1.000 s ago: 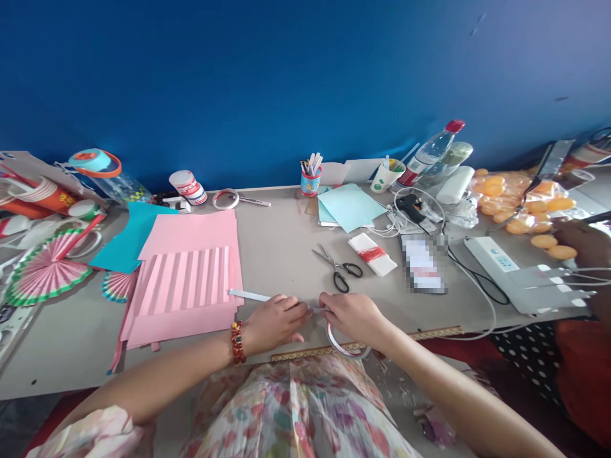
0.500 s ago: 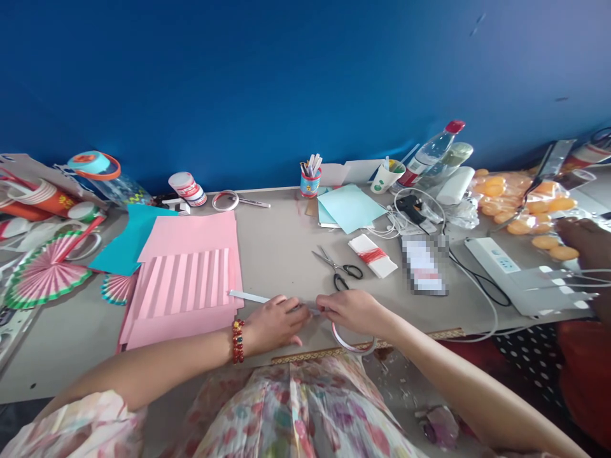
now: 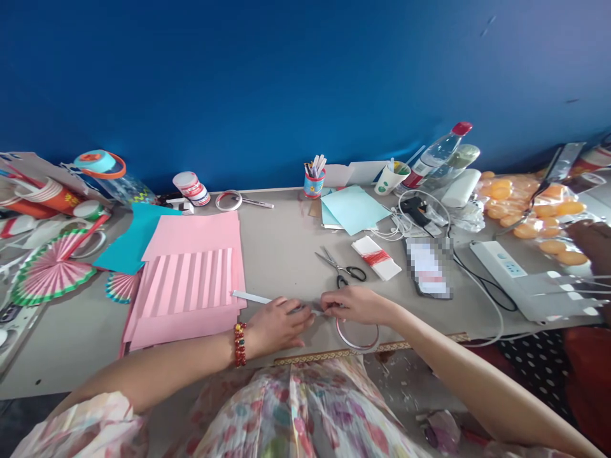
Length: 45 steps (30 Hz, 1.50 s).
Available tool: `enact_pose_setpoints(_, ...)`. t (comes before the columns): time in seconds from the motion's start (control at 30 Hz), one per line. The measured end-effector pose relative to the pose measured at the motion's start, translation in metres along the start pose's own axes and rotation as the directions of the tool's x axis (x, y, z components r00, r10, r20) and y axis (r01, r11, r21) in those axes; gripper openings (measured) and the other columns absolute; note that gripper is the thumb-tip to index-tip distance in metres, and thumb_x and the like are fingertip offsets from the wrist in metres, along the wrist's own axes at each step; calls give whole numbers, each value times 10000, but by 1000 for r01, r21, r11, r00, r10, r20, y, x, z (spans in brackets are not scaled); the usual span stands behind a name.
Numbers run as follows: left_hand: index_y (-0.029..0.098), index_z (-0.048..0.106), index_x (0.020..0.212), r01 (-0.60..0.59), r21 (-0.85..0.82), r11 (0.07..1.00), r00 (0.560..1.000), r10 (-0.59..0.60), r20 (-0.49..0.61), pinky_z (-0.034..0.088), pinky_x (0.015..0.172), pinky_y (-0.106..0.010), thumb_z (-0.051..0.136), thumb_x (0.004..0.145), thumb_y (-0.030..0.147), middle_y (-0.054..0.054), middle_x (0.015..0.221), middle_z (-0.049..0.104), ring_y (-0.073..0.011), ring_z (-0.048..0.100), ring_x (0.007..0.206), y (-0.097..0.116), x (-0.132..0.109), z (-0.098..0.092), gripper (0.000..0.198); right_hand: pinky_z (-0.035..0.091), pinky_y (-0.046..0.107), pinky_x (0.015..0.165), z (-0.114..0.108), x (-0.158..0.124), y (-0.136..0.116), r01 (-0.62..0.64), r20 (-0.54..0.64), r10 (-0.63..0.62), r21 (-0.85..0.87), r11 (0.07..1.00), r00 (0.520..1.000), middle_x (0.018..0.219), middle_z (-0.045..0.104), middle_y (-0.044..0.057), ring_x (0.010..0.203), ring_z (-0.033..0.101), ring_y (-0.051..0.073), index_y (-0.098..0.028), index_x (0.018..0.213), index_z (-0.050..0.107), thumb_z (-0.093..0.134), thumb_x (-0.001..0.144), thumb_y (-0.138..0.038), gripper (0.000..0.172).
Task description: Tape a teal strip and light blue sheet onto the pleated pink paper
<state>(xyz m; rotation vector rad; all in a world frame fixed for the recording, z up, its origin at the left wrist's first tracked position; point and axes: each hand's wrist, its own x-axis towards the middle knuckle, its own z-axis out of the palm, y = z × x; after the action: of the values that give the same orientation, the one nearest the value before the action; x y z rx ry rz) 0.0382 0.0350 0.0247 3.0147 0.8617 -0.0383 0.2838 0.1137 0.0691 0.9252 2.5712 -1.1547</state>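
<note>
A narrow white strip [image 3: 251, 297] lies on the table, one end at the pink paper. My left hand [image 3: 281, 321] covers its middle, with fingers bent over it and pressing it down. Close by on the right, my right hand [image 3: 351, 305] is closed in a pinch on a roll of tape [image 3: 359, 346], whose ring shows below the palm at the table's front edge. The fingertips hide just how the tape meets the strip. Scissors [image 3: 340, 264] with black handles lie beyond my right hand. Left of my left hand is a pleated pink sheet [image 3: 191, 283] on pink paper [image 3: 195, 232].
White folded paper wrapped with red thread [image 3: 377, 257] and a phone [image 3: 429, 267] lie right of the scissors. Farther right are a power strip [image 3: 499, 257] and bagged orange balls [image 3: 539, 203], beside another person's arm [image 3: 592, 248]. A paper fan [image 3: 52, 267] lies far left.
The view has shifted slightly. My right hand has turned a little, and the tape ring below it sits rounder in view. My left hand stays on the strip.
</note>
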Motion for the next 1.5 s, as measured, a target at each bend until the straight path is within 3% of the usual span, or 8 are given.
enact_pose_setpoints(0.17, 217, 451, 1404, 19, -38, 999, 1000, -19, 3, 376, 879, -340, 496, 927, 570, -78, 1329, 559, -220, 482, 1110, 0, -1, 3, 595, 301, 202, 563, 0, 0, 0, -14, 13, 13, 39, 999, 1000, 710, 633, -29, 620, 521, 98, -207, 866, 614, 481, 878, -170, 139)
enact_pose_setpoints(0.33, 224, 378, 1457, 38, -95, 995, 999, -39, -14, 350, 942, -354, 378, 970, 576, -78, 1350, 549, -226, 453, 1162, -2, -6, 6, 601, 299, 209, 566, 0, -1, -2, -13, -17, 13, -18, 1000, 1000, 717, 646, -24, 638, 541, 109, -214, 858, 610, 489, 866, -176, 127)
enact_pose_setpoints(0.5, 233, 376, 1459, 43, -150, 988, 998, -48, -27, 333, 995, -379, 394, 952, 602, -88, 1386, 514, -250, 419, 1217, -1, -8, 8, 627, 297, 209, 559, 3, -1, -1, -25, -40, 23, -53, 998, 999, 746, 662, -16, 644, 557, 113, -218, 863, 621, 493, 861, -185, 132)
enact_pose_setpoints(0.67, 183, 410, 1434, 0, -167, 986, 998, -11, -69, 284, 1070, -396, 398, 965, 569, -100, 1367, 530, -248, 406, 1257, -4, -5, 13, 608, 305, 205, 566, 7, -2, 2, -10, -72, 5, -70, 997, 997, 763, 670, -21, 660, 562, 110, -226, 874, 628, 507, 862, -186, 128)
enact_pose_setpoints(0.87, 168, 473, 1393, -93, -75, 993, 993, 88, -73, 322, 1033, -360, 451, 942, 574, -108, 1292, 584, -240, 440, 1240, -7, 1, 10, 608, 302, 202, 572, 3, -1, 0, -21, -52, 18, -74, 997, 999, 804, 680, -19, 678, 569, 107, -223, 869, 636, 524, 855, -171, 125)
enact_pose_setpoints(1.2, 203, 498, 1384, -7, -54, 999, 999, 4, -39, 296, 1034, -374, 428, 939, 603, -86, 1341, 569, -251, 434, 1227, 1, 2, 0, 602, 289, 210, 571, -6, 1, -5, -32, -1, 32, -79, 996, 999, 800, 667, -6, 688, 565, 115, -217, 881, 634, 498, 875, -160, 148)
enact_pose_setpoints(1.5, 192, 471, 1392, 9, -148, 989, 996, -23, -87, 274, 1115, -407, 374, 973, 565, -67, 1391, 537, -254, 407, 1284, 2, -3, 13, 569, 270, 219, 553, -6, 3, -6, -86, 8, 88, -97, 992, 996, 764, 651, -7, 672, 562, 120, -209, 850, 596, 460, 903, -196, 146)
